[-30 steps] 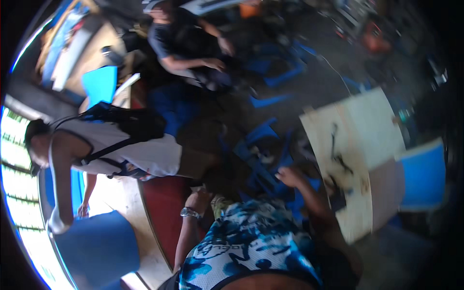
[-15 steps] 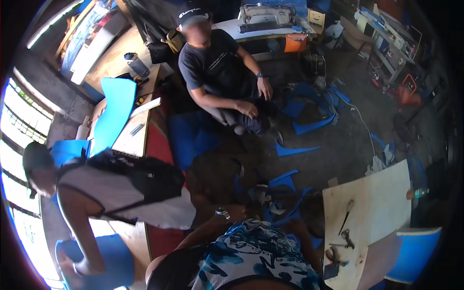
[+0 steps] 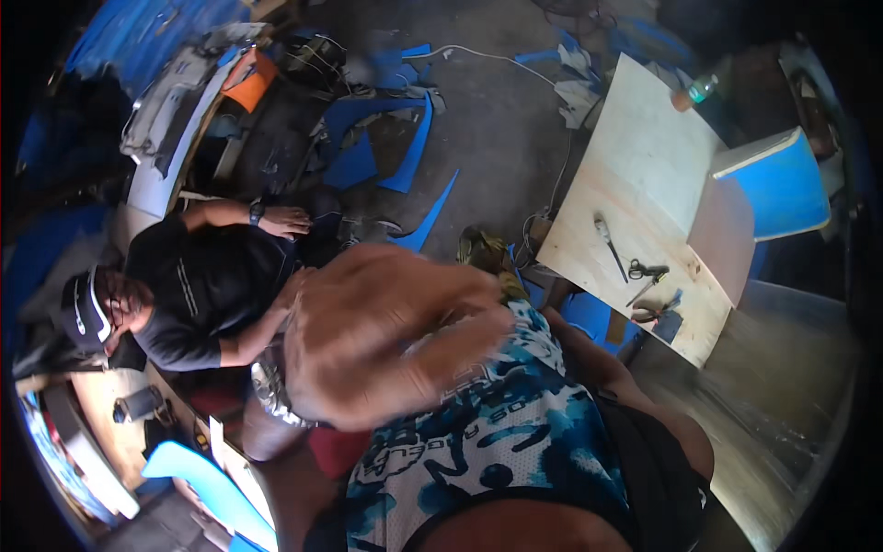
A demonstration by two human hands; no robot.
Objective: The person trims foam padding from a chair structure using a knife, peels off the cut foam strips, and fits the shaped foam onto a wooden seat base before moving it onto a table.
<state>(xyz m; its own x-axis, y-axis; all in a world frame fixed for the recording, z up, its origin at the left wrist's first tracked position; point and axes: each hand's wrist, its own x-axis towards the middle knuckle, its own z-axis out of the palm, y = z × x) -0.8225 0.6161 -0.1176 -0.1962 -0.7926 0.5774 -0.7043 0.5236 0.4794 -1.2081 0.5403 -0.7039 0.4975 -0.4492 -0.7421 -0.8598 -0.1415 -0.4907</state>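
My left hand (image 3: 386, 331), smeared by motion, is raised close in front of my patterned shirt (image 3: 497, 432). A metal-band watch (image 3: 276, 394) circles its wrist. The fingers look bent, but the blur hides whether they hold anything. My right arm (image 3: 593, 359) reaches down past my side; its hand is hidden. Nearest to that arm is a pale wooden board (image 3: 635, 175), bearing a long-handled tool (image 3: 609, 247), black-handled scissors (image 3: 647, 270) and a small dark block (image 3: 667, 324).
At the left sits a person in a dark shirt (image 3: 212, 294), hands near the lap. Blue sheet offcuts (image 3: 405, 152) and a white cable (image 3: 497, 57) lie on the floor. A sewing machine (image 3: 170, 110) stands at upper left, a blue-topped panel (image 3: 782, 189) at right.
My view has turned right, so the seated person now appears at the left. My left hand has come up from low by my lap to close before me. The other person at left has left view.
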